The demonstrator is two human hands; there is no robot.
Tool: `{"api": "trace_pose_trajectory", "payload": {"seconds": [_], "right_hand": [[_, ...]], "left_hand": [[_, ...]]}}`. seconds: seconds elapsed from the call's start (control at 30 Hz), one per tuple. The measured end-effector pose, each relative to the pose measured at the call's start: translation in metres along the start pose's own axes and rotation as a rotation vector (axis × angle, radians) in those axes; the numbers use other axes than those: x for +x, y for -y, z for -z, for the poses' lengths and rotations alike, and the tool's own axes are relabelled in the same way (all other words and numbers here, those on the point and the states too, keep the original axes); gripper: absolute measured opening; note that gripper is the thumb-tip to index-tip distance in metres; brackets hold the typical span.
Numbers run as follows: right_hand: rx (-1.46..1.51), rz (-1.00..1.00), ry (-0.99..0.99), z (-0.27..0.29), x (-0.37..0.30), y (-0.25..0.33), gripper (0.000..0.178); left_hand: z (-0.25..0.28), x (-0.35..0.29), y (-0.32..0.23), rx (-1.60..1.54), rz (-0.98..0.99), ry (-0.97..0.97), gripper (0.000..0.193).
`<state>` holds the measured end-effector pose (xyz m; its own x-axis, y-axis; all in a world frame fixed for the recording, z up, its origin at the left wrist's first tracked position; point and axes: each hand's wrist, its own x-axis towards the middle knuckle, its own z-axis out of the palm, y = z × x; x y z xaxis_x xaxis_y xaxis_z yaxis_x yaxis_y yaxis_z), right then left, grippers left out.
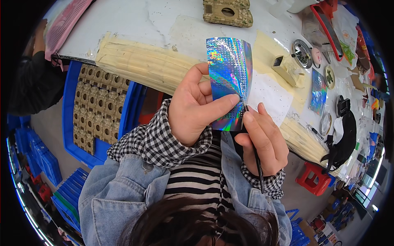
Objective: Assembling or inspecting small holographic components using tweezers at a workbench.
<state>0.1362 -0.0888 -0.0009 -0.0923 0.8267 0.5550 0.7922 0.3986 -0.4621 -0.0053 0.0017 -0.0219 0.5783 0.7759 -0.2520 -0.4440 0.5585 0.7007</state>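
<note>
at frame centre, the left hand [192,108] pinches a holographic sheet [228,65], apparently steadying it for the slim black tool [258,162] held in the right hand [267,143].

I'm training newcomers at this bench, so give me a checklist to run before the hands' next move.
1. Left hand grips the holographic sheet: ok.
2. Right hand holds the slim black tweezer-like tool: ok.
3. Tool tip well away from the left thumb: not ok, right beside it.
4. Camouflage-patterned casing apart from the sheet: ok, on the white table.
5. Piece caught at the tool tip: cannot tell, too small.
</note>
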Motion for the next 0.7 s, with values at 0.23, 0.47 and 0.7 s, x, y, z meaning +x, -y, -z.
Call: {"api": "trace_pose_trajectory", "payload": {"seconds": [0.23, 0.47, 0.7], "right_hand": [[0.003, -0.007, 0.012, 0.0008, 0.0005, 0.0009, 0.037], [0.009, -0.008, 0.004, 0.0004, 0.0009, 0.0011, 0.038], [0.003, -0.005, -0.001, -0.0004, 0.0002, 0.0011, 0.038]], "left_hand": [[0.0005, -0.0004, -0.0002, -0.008, -0.019, 0.010, 0.052], [-0.0001, -0.0005, 0.0001, -0.005, -0.026, 0.001, 0.050], [-0.0003, -0.0003, 0.0003, -0.010, -0.026, 0.003, 0.050]]}}
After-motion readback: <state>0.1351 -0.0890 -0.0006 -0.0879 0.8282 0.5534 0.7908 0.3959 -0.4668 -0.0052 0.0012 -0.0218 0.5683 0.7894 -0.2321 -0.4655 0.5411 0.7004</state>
